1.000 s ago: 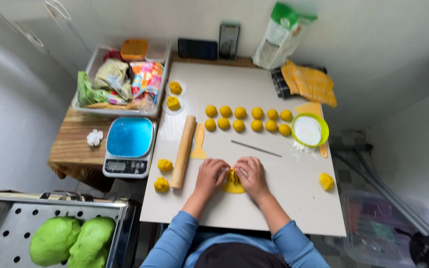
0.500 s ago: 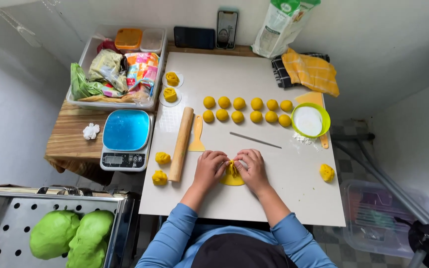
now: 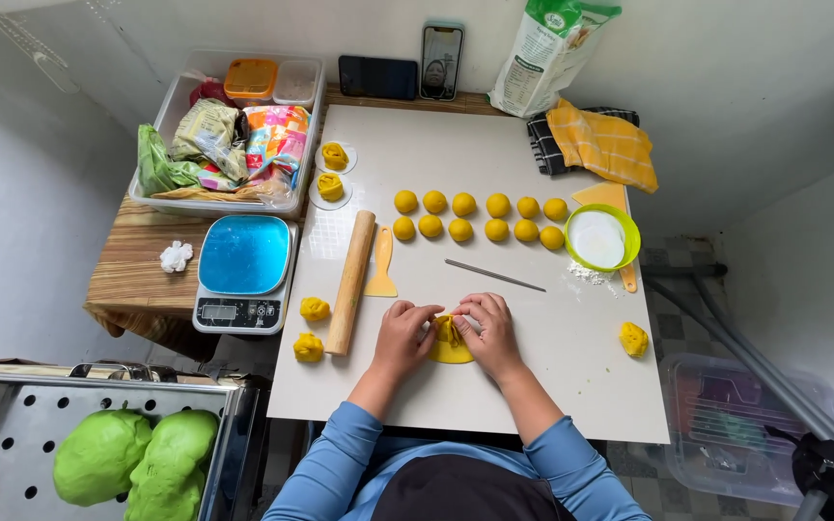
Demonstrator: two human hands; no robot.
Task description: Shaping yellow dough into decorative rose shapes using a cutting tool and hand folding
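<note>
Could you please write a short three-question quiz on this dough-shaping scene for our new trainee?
1. True or false: both hands, the left hand and the right hand, touch the flat yellow dough piece.
2. How many yellow dough balls lie in the two rows? A) eight B) eleven C) fifteen
3. Which tool lies directly left of the left hand?

Key: 1 true; 2 B; 3 the wooden rolling pin.

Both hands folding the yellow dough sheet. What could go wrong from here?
1. The left hand and right hand pinch a thin yellow dough sheet; it may tear or stick to the white board.
2. The wooden rolling pin lies close by the left hand; a nudge could roll it into the dough lumps beside it.
</note>
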